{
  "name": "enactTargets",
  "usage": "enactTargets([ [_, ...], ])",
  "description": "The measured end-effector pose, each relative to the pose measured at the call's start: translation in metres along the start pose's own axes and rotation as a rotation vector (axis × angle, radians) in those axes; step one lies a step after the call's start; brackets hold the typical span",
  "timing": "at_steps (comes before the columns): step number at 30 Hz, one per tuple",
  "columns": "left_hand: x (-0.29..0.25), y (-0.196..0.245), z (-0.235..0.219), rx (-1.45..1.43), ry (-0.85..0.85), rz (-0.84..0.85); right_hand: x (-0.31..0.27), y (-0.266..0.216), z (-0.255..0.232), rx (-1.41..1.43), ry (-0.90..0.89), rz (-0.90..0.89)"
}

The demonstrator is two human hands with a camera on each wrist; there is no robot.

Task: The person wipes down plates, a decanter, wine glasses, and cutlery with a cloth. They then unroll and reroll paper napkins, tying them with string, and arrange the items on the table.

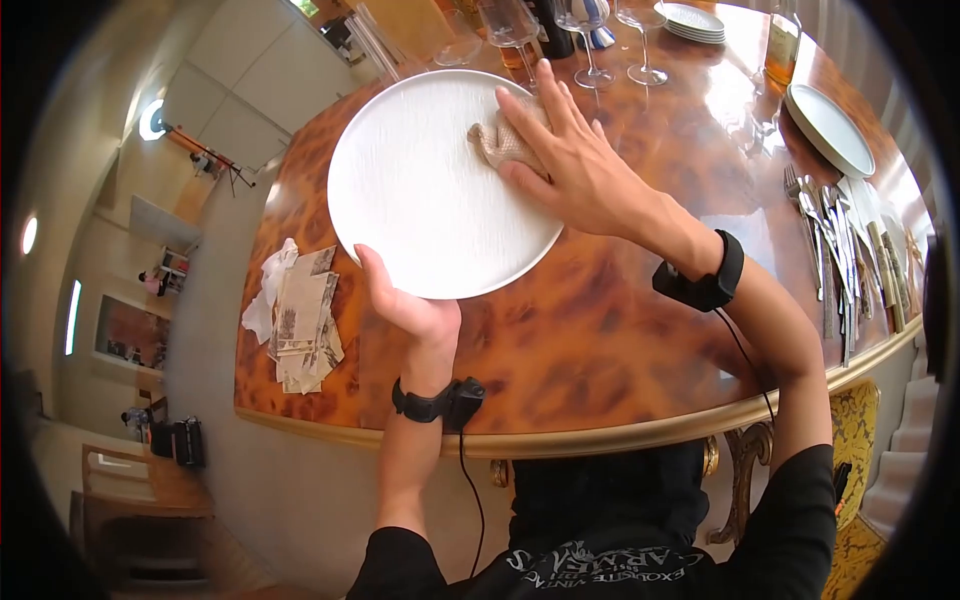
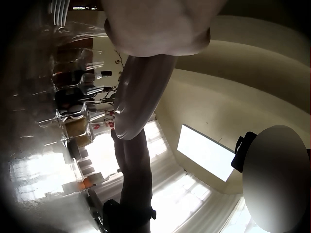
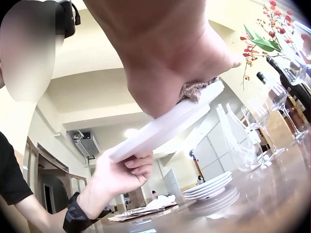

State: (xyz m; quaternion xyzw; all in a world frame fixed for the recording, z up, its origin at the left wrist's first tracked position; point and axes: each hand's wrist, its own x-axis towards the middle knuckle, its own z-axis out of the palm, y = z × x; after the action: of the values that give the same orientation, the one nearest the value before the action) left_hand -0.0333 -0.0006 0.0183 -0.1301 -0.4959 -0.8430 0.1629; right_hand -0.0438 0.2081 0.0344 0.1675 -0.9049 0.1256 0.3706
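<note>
A large round white plate (image 1: 415,190) is held tilted above the table in the head view. My left hand (image 1: 418,312) grips its near edge, thumb at the rim. Its fingers curl beneath the plate (image 3: 165,127), as the right wrist view shows. Over the plate's right side lies my right hand (image 1: 585,175), fingers extended, pressing a crumpled beige cloth (image 1: 492,148) onto the surface. Part of the cloth is hidden under that palm. In the left wrist view, the plate (image 2: 143,92) appears edge-on beyond the left hand.
Printed paper pieces (image 1: 305,325) lie at the table's left. Wine glasses (image 1: 592,78) and a bottle (image 1: 783,48) stand along the far side, near a stack of small plates (image 1: 692,24). Another white plate (image 1: 832,132) and a row of cutlery (image 1: 830,245) are at the right.
</note>
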Motion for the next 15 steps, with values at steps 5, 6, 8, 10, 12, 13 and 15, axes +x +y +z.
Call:
enactTargets([
  [5, 0.000, -0.009, 0.004, 0.033, -0.007, 0.057, 0.006, 0.014, 0.024, 0.592, 0.021, 0.275],
  [6, 0.000, -0.012, 0.002, 0.046, -0.005, 0.060, 0.007, 0.017, 0.023, 0.691, 0.041, 0.276],
  [8, 0.003, -0.017, -0.001, 0.005, -0.038, 0.037, 0.010, 0.025, 0.028, 0.736, 0.072, 0.383],
  [10, 0.003, -0.017, 0.003, 0.037, -0.052, -0.038, 0.004, 0.028, 0.027, 0.783, 0.101, 0.319],
  [12, 0.013, -0.019, -0.005, -0.006, -0.059, -0.078, 0.011, 0.056, 0.020, 0.559, -0.249, 0.493],
  [13, 0.018, -0.019, -0.012, -0.047, -0.102, -0.094, 0.008, 0.031, 0.009, 0.732, 0.006, 0.314],
  [15, 0.029, -0.014, -0.022, -0.103, -0.144, -0.210, 0.018, 0.040, -0.001, 0.602, -0.131, 0.357],
])
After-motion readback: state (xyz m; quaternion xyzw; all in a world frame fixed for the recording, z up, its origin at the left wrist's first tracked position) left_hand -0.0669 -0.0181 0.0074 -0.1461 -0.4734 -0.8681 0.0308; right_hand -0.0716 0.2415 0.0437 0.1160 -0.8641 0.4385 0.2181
